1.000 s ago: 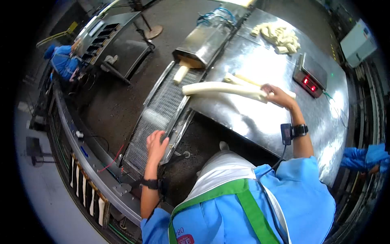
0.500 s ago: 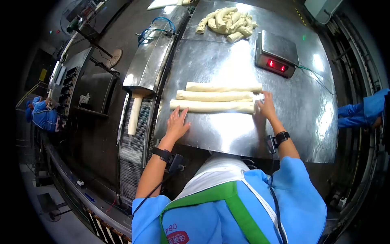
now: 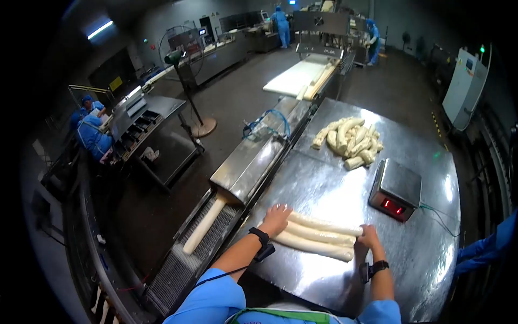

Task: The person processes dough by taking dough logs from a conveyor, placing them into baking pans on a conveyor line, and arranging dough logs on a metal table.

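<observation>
Three long pale dough rolls (image 3: 315,236) lie side by side on the steel table (image 3: 302,183). My left hand (image 3: 276,218) rests over their left ends, its fingers on the farthest roll. At the right ends is my right hand (image 3: 369,236), fingers closed round the tip of the farthest roll. Another dough roll (image 3: 205,225) lies on the mesh conveyor (image 3: 175,278), coming out of the metal housing (image 3: 245,167).
A heap of dough pieces (image 3: 350,141) lies toward the back of the table, beside a scale (image 3: 396,189) with red digits. Co-workers (image 3: 93,135) stand at a bench on the left, others (image 3: 281,27) farther back. Blue clothing (image 3: 488,243) shows at the right edge.
The view has tilted up. My left hand has moved from the nearest roll to the farthest one. The conveyor's roll extends farther out of the housing.
</observation>
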`<state>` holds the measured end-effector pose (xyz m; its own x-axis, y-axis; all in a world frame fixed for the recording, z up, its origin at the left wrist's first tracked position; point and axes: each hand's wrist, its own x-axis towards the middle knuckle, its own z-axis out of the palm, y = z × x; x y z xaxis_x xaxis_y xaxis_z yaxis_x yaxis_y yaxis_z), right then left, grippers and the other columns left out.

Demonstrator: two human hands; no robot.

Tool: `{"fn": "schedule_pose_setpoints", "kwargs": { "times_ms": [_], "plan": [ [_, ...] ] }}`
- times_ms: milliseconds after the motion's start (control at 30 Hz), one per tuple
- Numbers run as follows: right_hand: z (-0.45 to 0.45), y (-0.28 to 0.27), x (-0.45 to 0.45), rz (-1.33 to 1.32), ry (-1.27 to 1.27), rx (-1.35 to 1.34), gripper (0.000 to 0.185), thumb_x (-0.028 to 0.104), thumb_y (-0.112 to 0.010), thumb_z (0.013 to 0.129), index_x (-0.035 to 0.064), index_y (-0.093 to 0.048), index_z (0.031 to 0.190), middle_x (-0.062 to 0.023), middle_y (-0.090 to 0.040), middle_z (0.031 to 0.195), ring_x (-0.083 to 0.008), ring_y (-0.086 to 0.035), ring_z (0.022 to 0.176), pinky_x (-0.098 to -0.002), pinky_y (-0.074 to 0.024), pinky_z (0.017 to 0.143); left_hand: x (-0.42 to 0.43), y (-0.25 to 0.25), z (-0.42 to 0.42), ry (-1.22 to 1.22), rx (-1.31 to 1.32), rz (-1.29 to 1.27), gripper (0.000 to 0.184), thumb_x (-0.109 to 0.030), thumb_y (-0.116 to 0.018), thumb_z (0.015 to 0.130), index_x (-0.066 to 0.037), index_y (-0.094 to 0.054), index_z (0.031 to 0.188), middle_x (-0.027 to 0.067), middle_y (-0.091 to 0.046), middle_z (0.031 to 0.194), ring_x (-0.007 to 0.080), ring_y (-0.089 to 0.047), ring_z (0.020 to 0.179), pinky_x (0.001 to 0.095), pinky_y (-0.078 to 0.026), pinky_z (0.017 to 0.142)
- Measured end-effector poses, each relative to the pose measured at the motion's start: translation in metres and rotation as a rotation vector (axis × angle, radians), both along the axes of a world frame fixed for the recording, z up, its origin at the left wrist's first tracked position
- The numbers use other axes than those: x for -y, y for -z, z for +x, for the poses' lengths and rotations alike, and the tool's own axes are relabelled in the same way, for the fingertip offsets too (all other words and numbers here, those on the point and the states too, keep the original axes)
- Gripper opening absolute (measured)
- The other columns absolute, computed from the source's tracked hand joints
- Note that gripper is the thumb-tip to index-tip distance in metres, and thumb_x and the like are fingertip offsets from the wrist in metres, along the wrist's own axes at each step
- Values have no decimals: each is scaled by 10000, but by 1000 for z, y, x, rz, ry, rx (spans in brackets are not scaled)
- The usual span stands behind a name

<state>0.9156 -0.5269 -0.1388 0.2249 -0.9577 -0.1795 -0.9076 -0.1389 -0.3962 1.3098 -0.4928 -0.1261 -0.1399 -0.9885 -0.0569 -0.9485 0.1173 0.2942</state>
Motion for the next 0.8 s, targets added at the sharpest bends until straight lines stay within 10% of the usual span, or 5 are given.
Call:
{"fn": "schedule_pose_setpoints", "kwargs": {
  "times_ms": [333,533,800],
  "plan": [
    [30,-37,1,2,6,-230,358,233,-639,576,72,-554,885,-158,-505,904,-333,-484,870,-395,-427,749,44,-17,3,105,222,296,349,-253,-611,581,-138,-584,910,80,-563,916,279,-497,920,405,-386,744],
    [31,-111,-22,-43,30,-168,305,291,-600,629,96,-551,858,-144,-526,885,-295,-527,829,-376,-439,704,13,-96,27,140,146,-197,275,-188,-636,546,-115,-594,808,84,-553,805,284,-503,794,389,-399,672],
    [21,-104,-97,403,-256,453,473,294,-606,617,45,-528,1011,-148,-574,894,-269,-545,822,-337,-425,732,-87,-72,107,129,-52,-3,258,-156,-610,547,-84,-559,790,98,-512,784,306,-455,803,410,-375,670]
  ]
}}
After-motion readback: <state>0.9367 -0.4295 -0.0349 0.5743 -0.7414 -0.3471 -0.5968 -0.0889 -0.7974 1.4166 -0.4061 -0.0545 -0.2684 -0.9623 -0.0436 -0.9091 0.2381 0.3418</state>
